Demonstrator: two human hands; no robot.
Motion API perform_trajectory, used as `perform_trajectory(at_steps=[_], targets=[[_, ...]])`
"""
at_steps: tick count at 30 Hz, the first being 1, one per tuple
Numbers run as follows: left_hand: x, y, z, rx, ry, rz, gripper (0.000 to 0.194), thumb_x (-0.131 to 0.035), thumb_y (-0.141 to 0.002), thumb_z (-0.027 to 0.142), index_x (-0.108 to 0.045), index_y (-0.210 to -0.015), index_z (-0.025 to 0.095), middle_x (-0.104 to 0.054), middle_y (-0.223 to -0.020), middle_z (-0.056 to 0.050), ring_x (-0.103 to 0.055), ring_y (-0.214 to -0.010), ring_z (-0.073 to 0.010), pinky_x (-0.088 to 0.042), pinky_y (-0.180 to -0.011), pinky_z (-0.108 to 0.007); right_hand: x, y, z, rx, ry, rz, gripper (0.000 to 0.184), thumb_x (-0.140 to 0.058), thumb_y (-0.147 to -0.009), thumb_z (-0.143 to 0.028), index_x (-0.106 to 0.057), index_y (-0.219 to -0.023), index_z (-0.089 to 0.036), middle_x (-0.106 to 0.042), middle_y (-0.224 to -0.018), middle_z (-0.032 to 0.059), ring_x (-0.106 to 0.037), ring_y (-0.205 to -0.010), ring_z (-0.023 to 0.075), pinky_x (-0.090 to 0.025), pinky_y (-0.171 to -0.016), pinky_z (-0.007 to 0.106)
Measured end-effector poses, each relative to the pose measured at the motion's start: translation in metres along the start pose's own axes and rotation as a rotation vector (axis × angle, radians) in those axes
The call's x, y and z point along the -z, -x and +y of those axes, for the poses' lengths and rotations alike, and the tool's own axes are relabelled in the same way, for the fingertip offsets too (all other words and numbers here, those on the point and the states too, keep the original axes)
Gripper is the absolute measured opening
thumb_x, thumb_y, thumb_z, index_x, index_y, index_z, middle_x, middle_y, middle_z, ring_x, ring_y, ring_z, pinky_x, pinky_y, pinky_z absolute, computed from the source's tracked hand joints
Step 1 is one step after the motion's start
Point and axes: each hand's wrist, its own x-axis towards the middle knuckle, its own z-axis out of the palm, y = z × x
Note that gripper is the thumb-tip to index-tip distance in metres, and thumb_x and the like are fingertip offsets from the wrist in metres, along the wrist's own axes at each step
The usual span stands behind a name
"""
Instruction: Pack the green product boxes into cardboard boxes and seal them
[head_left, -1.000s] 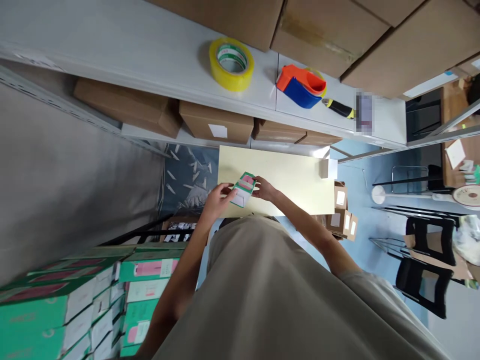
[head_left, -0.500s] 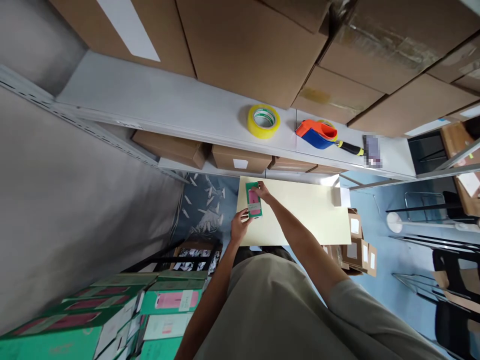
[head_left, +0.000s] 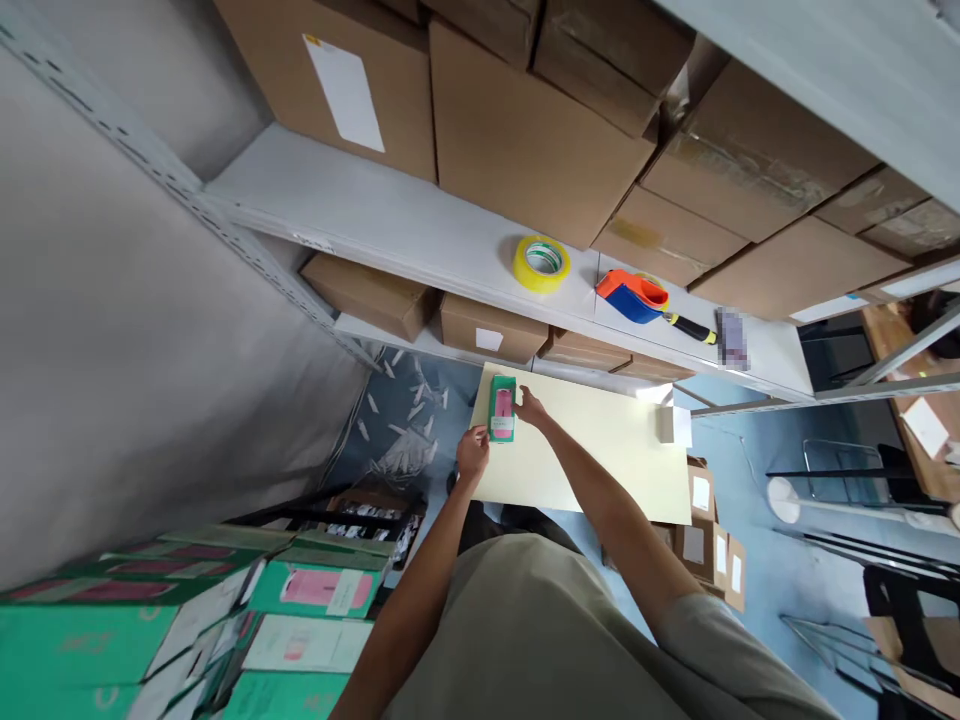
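The person wears a plain grey-beige top [head_left: 532, 630] with short, loose sleeves [head_left: 701, 625] and dark legwear [head_left: 480, 528].

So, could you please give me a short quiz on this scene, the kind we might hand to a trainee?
1. True or false: on the shelf, the yellow tape roll lies to the left of the orange-and-blue tape dispenser.

2. Where does the small white box sit on the pale tabletop?
A) At its left end
B) At its right end
C) In its middle

3. Fill in the blank: the person's ____ hand is at the lower left corner of the green-and-pink box.

Key: 1 true; 2 B; 3 left.
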Motion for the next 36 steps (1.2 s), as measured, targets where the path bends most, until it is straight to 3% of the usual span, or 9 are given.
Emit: perform_trajectory(at_steps=[2, 5, 12, 20, 24, 30, 33, 36], targets=[[0.004, 0.010, 0.000, 0.002, 0.020, 0.034, 0.017, -0.066, -0.094, 0.025, -0.080, -0.103, 0.021, -0.086, -0.108, -0.014, -0.081, -0.103, -0.0294, -0.065, -0.103, -0.045, -0.002, 0.016, 0.010, -0.015, 0.060, 0.006, 0.068, -0.083, -0.086, -0.025, -0.060, -0.150, -0.021, -0.077, -0.140, 0.0193, -0.072, -0.135, 0.0387, -0.054, -0.122, 0.054], [0.011, 0.033, -0.002, 0.026, 0.069, 0.104, 0.017, -0.065, -0.095, 0.027, -0.079, -0.101, 0.020, -0.086, -0.107, -0.015, -0.082, -0.098, -0.0297, -0.066, -0.099, -0.046, -0.002, 0.046, 0.027, 0.020, 0.120, -0.041, 0.061, -0.076, -0.093, -0.025, -0.061, -0.152, -0.022, -0.073, -0.153, 0.0196, -0.077, -0.131, 0.0360, -0.056, -0.122, 0.051], [0.030, 0.124, -0.023, 0.118, 0.223, 0.398, 0.013, -0.070, -0.090, 0.032, -0.078, -0.092, 0.023, -0.086, -0.098, -0.010, -0.081, -0.093, -0.0302, -0.066, -0.100, -0.049, 0.002, 0.105, 0.070, 0.231, 0.196, -0.301, 0.043, -0.059, -0.105, -0.036, -0.062, -0.147, -0.027, -0.075, -0.151, 0.0156, -0.081, -0.127, 0.0302, -0.064, -0.114, 0.049], [0.034, 0.260, -0.046, 0.155, 0.306, 0.671, 0.036, -0.072, -0.092, 0.058, -0.078, -0.096, 0.022, -0.085, -0.101, -0.011, -0.082, -0.097, -0.0286, -0.066, -0.097, -0.042, -0.054, 0.167, 0.119, 0.330, 0.106, -0.800, 0.035, -0.068, -0.098, -0.044, -0.073, -0.127, -0.025, -0.086, -0.127, 0.0133, -0.084, -0.117, 0.0303, -0.065, -0.113, 0.049], [0.042, 0.303, -0.045, 0.125, 0.344, 0.761, 0.049, -0.074, -0.090, 0.069, -0.079, -0.096, 0.021, -0.084, -0.101, -0.012, -0.080, -0.096, -0.0281, -0.065, -0.094, -0.042, -0.071, 0.194, 0.114, 0.419, 0.163, -0.948, 0.041, -0.071, -0.097, -0.050, -0.077, -0.127, -0.023, -0.086, -0.124, 0.0136, -0.084, -0.116, 0.0312, -0.064, -0.114, 0.051], [0.069, 0.337, -0.039, -0.002, 0.548, 0.905, 0.045, -0.084, -0.086, 0.062, -0.083, -0.098, 0.019, -0.085, -0.103, -0.013, -0.079, -0.094, -0.0263, -0.064, -0.090, -0.039, -0.083, 0.230, 0.089, 0.548, 0.162, -1.045, 0.048, -0.074, -0.096, -0.062, -0.079, -0.125, -0.024, -0.086, -0.124, 0.0136, -0.084, -0.116, 0.0311, -0.066, -0.110, 0.049], [0.089, 0.365, -0.053, -0.050, 0.621, 1.009, 0.039, -0.084, -0.086, 0.056, -0.084, -0.096, 0.019, -0.085, -0.098, -0.010, -0.078, -0.091, -0.0240, -0.063, -0.088, -0.036, -0.098, 0.261, 0.081, 0.591, 0.187, -1.087, 0.053, -0.073, -0.097, -0.067, -0.078, -0.126, -0.023, -0.086, -0.127, 0.0146, -0.084, -0.118, 0.0316, -0.065, -0.111, 0.049], [0.114, 0.407, -0.082, -0.066, 0.694, 1.154, 0.033, -0.084, -0.084, 0.051, -0.084, -0.095, 0.020, -0.084, -0.094, -0.009, -0.076, -0.087, -0.0219, -0.062, -0.083, -0.033, -0.127, 0.304, 0.078, 0.612, 0.203, -1.143, 0.054, -0.074, -0.097, -0.069, -0.078, -0.127, -0.024, -0.086, -0.130, 0.0146, -0.083, -0.119, 0.0314, -0.065, -0.112, 0.048]])
